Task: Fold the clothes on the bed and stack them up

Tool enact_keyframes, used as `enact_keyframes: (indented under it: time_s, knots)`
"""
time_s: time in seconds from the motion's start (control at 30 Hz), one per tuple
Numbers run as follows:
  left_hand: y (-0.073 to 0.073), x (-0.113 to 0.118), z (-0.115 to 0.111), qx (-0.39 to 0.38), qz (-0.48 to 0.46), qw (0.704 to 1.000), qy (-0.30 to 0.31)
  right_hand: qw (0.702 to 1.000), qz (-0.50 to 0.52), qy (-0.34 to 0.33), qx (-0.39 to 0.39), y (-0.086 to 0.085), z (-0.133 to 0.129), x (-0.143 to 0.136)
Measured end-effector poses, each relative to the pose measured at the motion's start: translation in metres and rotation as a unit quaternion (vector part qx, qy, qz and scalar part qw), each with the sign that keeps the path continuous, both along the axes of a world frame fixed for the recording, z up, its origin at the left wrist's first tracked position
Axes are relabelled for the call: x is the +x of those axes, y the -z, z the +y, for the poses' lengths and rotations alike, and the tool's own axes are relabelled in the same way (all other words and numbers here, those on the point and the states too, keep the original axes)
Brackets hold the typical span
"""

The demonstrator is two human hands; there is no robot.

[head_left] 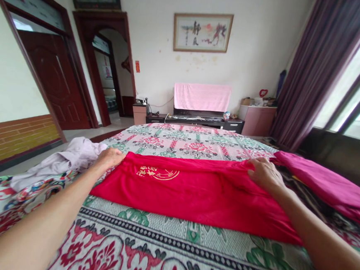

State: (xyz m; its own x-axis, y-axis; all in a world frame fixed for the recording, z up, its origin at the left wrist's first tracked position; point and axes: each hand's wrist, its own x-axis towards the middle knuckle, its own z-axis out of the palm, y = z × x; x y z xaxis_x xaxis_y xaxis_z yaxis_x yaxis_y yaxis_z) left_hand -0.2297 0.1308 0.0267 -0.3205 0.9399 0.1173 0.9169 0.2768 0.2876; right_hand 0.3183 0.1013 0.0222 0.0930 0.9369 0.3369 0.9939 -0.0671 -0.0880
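A red garment [194, 194] with gold lettering near its left end lies spread in a long strip across a patterned cover [160, 221]. My left hand [112, 158] pinches the far left corner of the red cloth. At the far edge on the right, my right hand [266, 173] grips the same cloth, its fingers bent over the fabric. The far edge runs nearly straight between the two hands, with some creases near the right one. What kind of garment it is, I cannot tell.
Crumpled pale lilac clothing [81, 154] and a colourful printed cloth [3, 196] lie at the left. Magenta clothing [325, 184] rests over dark striped fabric at the right. Beyond the bed-like surface stands a low black cabinet [193, 121] under a pink towel [201, 97].
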Motion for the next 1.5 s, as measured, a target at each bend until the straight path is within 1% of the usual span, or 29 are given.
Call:
enact_keyframes:
  time_s: [0.03,0.07,0.1,0.13,0.17,0.23,0.27,0.3,0.33,0.4,0.47,0.57,0.63,0.73,0.87,0.97,1.03,1.07,1.13,1.2,1.27,1.37,1.43,1.5]
  knots:
    - [-0.001,-0.003,-0.007,-0.027,-0.006,1.0,-0.001,0.999,0.012,-0.053,-0.004,-0.006,-0.003,-0.012]
    - [-0.002,-0.005,-0.013,-0.056,-0.015,0.998,-0.007,0.991,0.033,-0.122,-0.033,-0.011,-0.008,-0.027]
    - [-0.003,-0.006,-0.02,-0.082,-0.025,0.996,-0.011,0.972,0.065,-0.21,-0.082,-0.015,-0.014,-0.044]
    - [-0.003,-0.007,-0.026,-0.103,-0.034,0.994,-0.001,0.944,0.095,-0.288,-0.13,-0.019,-0.023,-0.062]
    - [-0.003,-0.007,-0.031,-0.118,-0.037,0.992,0.01,0.918,0.115,-0.341,-0.168,-0.022,-0.032,-0.081]
    - [-0.003,-0.005,-0.039,-0.132,-0.02,0.99,0.035,0.868,0.122,-0.422,-0.23,-0.023,-0.053,-0.115]
    - [-0.004,-0.003,-0.042,-0.139,-0.006,0.989,0.044,0.853,0.119,-0.447,-0.24,-0.022,-0.063,-0.13]
    - [-0.005,-0.001,-0.044,-0.149,0.006,0.988,0.05,0.843,0.106,-0.471,-0.236,-0.02,-0.072,-0.142]
    - [-0.005,0.001,-0.046,-0.157,0.015,0.986,0.054,0.84,0.091,-0.488,-0.219,-0.017,-0.079,-0.151]
    - [-0.007,0.006,-0.048,-0.163,0.014,0.985,0.053,0.842,0.056,-0.507,-0.174,-0.011,-0.088,-0.163]
    - [-0.008,0.009,-0.049,-0.156,-0.012,0.987,0.041,0.848,0.018,-0.512,-0.134,-0.005,-0.09,-0.168]
    - [-0.008,0.009,-0.051,-0.142,-0.066,0.987,0.023,0.852,-0.02,-0.513,-0.104,-0.001,-0.087,-0.171]
    - [-0.009,0.006,-0.053,-0.139,-0.117,0.983,0.02,0.848,-0.014,-0.519,-0.103,-0.003,-0.086,-0.171]
    - [-0.013,-0.001,-0.055,-0.155,-0.18,0.971,0.027,0.834,0.025,-0.536,-0.127,-0.009,-0.088,-0.171]
    - [-0.021,-0.012,-0.06,-0.18,-0.175,0.968,0.027,0.822,0.059,-0.546,-0.153,-0.015,-0.09,-0.172]
    - [-0.025,-0.017,-0.063,-0.198,-0.17,0.965,0.032,0.819,0.055,-0.546,-0.165,-0.017,-0.092,-0.171]
    - [-0.026,-0.02,-0.062,-0.203,-0.167,0.964,0.037,0.815,0.061,-0.545,-0.187,-0.019,-0.094,-0.17]
    - [-0.026,-0.021,-0.06,-0.19,-0.162,0.968,0.032,0.813,0.072,-0.542,-0.2,-0.02,-0.095,-0.17]
    - [-0.024,-0.024,-0.055,-0.135,-0.142,0.981,0.016,0.814,0.101,-0.532,-0.209,-0.023,-0.096,-0.169]
    - [-0.021,-0.024,-0.049,-0.067,-0.103,0.992,0.011,0.828,0.114,-0.52,-0.176,-0.023,-0.092,-0.17]
    - [-0.018,-0.022,-0.044,-0.026,-0.064,0.996,0.054,0.847,0.1,-0.508,-0.118,-0.02,-0.081,-0.173]
    - [-0.013,-0.015,-0.04,-0.012,-0.008,0.99,0.137,0.883,0.057,-0.461,-0.06,-0.014,-0.051,-0.178]
    - [-0.011,-0.009,-0.041,-0.017,0.027,0.987,0.158,0.913,0.024,-0.403,-0.052,-0.01,-0.028,-0.182]
    - [-0.01,-0.005,-0.041,-0.031,0.045,0.984,0.168,0.937,0.003,-0.343,-0.06,-0.006,-0.009,-0.185]
